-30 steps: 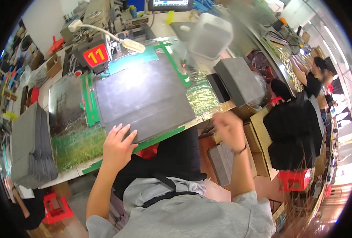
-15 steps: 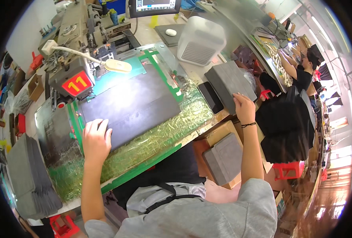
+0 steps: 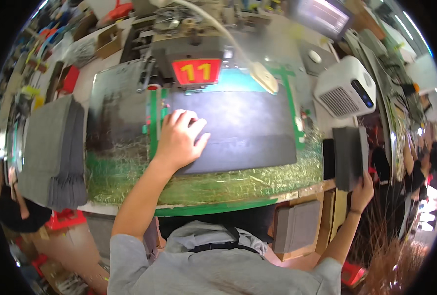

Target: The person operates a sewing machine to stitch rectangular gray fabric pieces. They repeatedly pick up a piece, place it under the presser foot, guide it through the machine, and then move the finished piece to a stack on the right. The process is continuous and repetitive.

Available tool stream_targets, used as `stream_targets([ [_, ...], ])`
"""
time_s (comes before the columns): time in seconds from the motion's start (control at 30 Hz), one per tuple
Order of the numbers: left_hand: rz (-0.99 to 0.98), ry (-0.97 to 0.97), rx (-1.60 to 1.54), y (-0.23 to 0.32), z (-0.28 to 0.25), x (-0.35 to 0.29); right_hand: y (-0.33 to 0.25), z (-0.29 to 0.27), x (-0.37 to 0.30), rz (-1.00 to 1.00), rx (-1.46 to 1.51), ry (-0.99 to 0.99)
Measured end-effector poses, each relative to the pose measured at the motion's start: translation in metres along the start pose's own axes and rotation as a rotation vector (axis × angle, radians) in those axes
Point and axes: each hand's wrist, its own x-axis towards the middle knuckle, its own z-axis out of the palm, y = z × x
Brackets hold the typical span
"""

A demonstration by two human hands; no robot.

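My left hand (image 3: 181, 140) lies on the left part of a flat dark grey sheet (image 3: 248, 147), thumb and fingers apart. That sheet rests on the machine's work table, under a bright lamp glare. At the right end of the table, my right hand (image 3: 362, 189) has its fingers closed at the near right corner of a grey piece on a stack of grey sheets (image 3: 346, 155). Whether one layer or more is in its grip, I cannot tell. A black phone (image 3: 328, 158) lies just left of this stack.
A machine head with a red sign (image 3: 197, 72) and a white lamp (image 3: 264, 77) overhang the sheet. A white box-shaped appliance (image 3: 344, 91) stands at the right rear. Another grey stack (image 3: 51, 142) sits at left. A cardboard box (image 3: 322, 221) with grey pieces is below the table's front edge.
The head view has turned left. My left hand has slid inward over the dark sheet and spread. My right hand has gone from resting on the stack's top to gripping its near corner.
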Motion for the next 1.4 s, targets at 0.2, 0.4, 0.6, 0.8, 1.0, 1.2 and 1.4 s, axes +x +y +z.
stream_targets([
  [0.2, -0.011, 0.032, -0.038, -0.007, 0.005, -0.005, -0.141, 0.010, -0.049, -0.321, 0.065, 0.090],
  [0.4, 0.061, 0.025, -0.171, 0.000, -0.005, -0.003, -0.251, 0.080, -0.022, -0.758, 0.490, -0.192],
  [0.6, -0.004, 0.028, -0.034, -0.011, 0.008, -0.013, -0.260, 0.112, 0.018, -0.743, 0.363, -0.321],
  [0.8, -0.054, -0.023, 0.085, -0.005, 0.003, -0.006, -0.263, 0.120, 0.025, -0.725, 0.351, -0.349],
  [1.0, -0.065, -0.026, 0.084, -0.006, 0.006, -0.003, -0.263, 0.123, 0.024, -0.691, 0.350, -0.347],
  [1.2, -0.059, -0.020, 0.090, -0.010, 0.007, -0.005, -0.266, 0.124, 0.024, -0.689, 0.360, -0.357],
  [1.4, -0.074, -0.035, 0.088, -0.008, 0.005, -0.006, -0.266, 0.124, 0.023, -0.683, 0.352, -0.355],
])
